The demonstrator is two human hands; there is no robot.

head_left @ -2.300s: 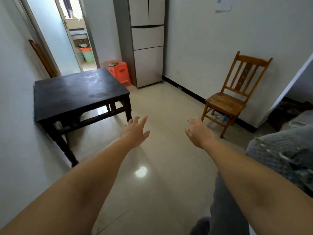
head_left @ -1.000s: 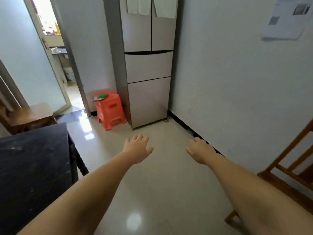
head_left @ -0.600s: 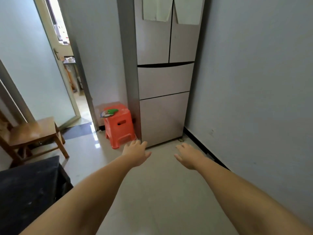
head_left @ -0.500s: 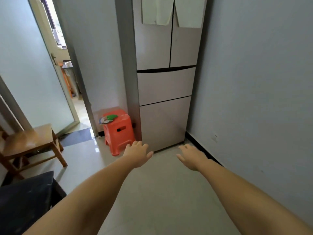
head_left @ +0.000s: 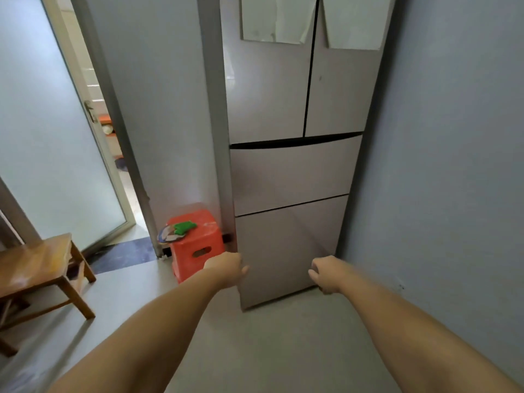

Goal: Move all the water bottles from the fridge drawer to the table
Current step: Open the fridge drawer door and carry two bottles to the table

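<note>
Pale tiled floor (head_left: 283,341) leads to a tall beige fridge (head_left: 295,114). Left hand (head_left: 226,269) and right hand (head_left: 326,275) hang loosely curled, holding nothing, before its closed, smooth bottom drawer (head_left: 286,245); bottles unseen.

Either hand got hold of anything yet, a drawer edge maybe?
No. The left hand and right hand hang in front of the fridge's shut bottom drawer with loosely curled fingers, holding nothing.
</note>
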